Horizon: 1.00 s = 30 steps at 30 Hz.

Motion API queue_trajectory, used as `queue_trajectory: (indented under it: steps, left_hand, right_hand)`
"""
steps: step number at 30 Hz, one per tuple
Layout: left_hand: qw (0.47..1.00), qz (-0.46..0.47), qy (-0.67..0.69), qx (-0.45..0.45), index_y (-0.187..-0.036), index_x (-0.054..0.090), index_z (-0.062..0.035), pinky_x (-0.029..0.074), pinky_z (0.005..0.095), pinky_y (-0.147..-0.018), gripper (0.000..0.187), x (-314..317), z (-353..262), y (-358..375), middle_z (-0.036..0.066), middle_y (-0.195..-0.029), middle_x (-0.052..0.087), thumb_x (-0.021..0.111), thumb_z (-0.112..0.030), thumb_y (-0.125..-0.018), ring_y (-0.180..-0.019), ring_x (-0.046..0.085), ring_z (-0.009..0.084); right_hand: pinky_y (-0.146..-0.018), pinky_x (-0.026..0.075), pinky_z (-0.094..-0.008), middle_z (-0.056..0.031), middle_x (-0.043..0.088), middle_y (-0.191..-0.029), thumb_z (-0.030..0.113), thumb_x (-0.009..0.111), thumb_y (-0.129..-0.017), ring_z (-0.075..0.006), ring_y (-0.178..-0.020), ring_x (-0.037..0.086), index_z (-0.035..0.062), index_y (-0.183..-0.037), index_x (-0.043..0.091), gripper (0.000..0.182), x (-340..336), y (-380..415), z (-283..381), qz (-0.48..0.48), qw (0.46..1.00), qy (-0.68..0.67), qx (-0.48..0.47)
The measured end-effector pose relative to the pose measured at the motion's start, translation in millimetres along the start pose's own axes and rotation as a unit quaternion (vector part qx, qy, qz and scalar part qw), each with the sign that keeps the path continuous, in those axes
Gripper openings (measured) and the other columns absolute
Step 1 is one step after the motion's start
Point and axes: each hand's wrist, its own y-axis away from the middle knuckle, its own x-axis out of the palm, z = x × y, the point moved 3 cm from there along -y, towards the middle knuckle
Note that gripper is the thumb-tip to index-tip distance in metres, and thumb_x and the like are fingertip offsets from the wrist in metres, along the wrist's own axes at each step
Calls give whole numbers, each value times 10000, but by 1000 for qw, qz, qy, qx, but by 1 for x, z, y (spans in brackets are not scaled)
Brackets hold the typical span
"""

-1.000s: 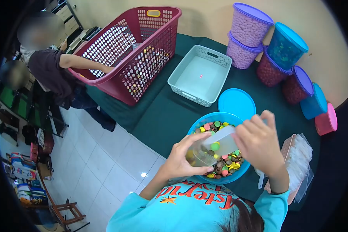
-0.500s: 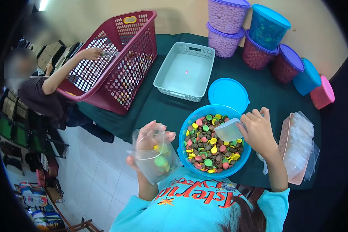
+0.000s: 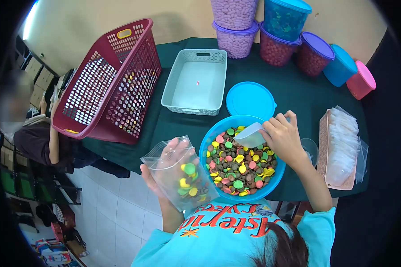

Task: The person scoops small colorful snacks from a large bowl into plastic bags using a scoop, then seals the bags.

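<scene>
The two hands have drawn apart, and the scoop has moved away from the bag. The right hand (image 3: 284, 137) now pinches the scoop (image 3: 250, 135) over the upper part of the blue bowl (image 3: 243, 119), its cup tipped above the mixed pieces (image 3: 236, 160); whether it carries any of them I can't quite tell from this angle. The left hand (image 3: 154, 183) grips the clear bag (image 3: 178, 171) beside the bowl, with its fingers seen through the film (behind it or just inside the mouth, hard to say). The bag hangs at a slant, and green, yellow and brown pieces have settled in its lower part. That means this portion is already in the bag, while plenty remains in the bowl.

Around them, the blue lid (image 3: 250, 100) lies flat on the green-covered worktop (image 3: 294, 95), just beyond the bowl. The pale grey tray (image 3: 198, 89) stands near it, and a pink tray (image 3: 324, 149) of clear packets (image 3: 344, 142) is off to the right. At the maroon basket (image 3: 107, 129), the co-worker (image 3: 42, 142) no longer has an arm reaching inside; it is now up along the basket's near end.
</scene>
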Motion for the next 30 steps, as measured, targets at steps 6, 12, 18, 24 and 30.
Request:
queue_trajectory:
  steps: [6,12,18,24,30]
  left_hand:
    - [1000,-11,19,-17,-1338,149,27,337,505,-943,886,-6,2,2,209,-1304,335,337,-644,-791,-1153,394,359]
    - [997,-60,-7,-41,-1345,155,-7,423,528,-846,856,-8,5,3,183,-1307,339,313,-646,-798,-1082,459,367]
    - [995,-84,-6,-44,-1345,151,-4,456,507,-804,861,-12,6,2,183,-1311,331,313,-648,-796,-1052,486,357]
    - [998,-47,14,-45,-1318,213,27,444,487,-822,880,-9,7,1,202,-1296,347,287,-670,-785,-1083,459,355]
    - [994,-59,37,-86,-1326,203,17,465,499,-796,858,4,17,-6,191,-1288,364,282,-655,-799,-1040,494,347]
  right_hand:
    - [-852,329,-403,-9,567,-706,202,633,-725,-168,-755,518,88,-726,581,125,8,1,4,35,999,-27,-21]
    - [-836,333,-406,-14,555,-700,181,640,-714,-174,-762,504,76,-745,585,123,15,6,17,81,981,-149,-92]
    - [-836,322,-387,-27,567,-671,203,622,-735,-178,-754,512,72,-719,592,134,17,5,23,138,966,-193,-100]
    - [-787,323,-353,-51,575,-647,208,570,-780,-195,-719,505,59,-714,608,167,24,10,25,247,931,-256,-83]
    - [-744,329,-359,-70,551,-617,211,515,-803,-235,-703,511,50,-723,607,202,-13,-16,2,199,932,-299,-48]
